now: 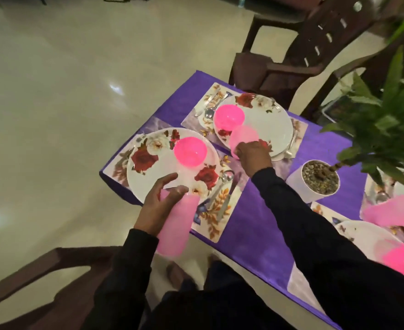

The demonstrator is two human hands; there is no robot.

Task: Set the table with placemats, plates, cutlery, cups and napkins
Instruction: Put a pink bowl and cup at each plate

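Progress: two place settings within reach are largely laid. Just beyond the left hand (pixel 159 206) a floral plate (pixel 153 172) sits on a placemat (pixel 222 210) and carries a pink bowl (pixel 190 151); a spoon and knife (pixel 220 194) lie on the mat to that hand's right. Beyond the right hand (pixel 253 154) a second plate (pixel 267 122) on its own placemat (pixel 196 115) carries a second pink bowl (pixel 229 116), with cutlery on either side of it. Further plates and pink items show at the far right edge, too blurred to itemise. A potted plant (pixel 319 179) stands on the purple tabletop (pixel 255 225) to the right of the right hand.

Outstanding, in my judgement: the cups are being placed now, and no napkins can be identified in view.

Left hand: fingers half curled around a pink cup (pixel 176 225), which is tilted and held near the tabletop's near edge, beside the near plate; the forefinger extends toward the plate rim.

Right hand: closed, knuckles up, over the top of a second pink cup (pixel 242 136), at the near rim of the far plate. Whether this cup rests on the plate cannot be determined.
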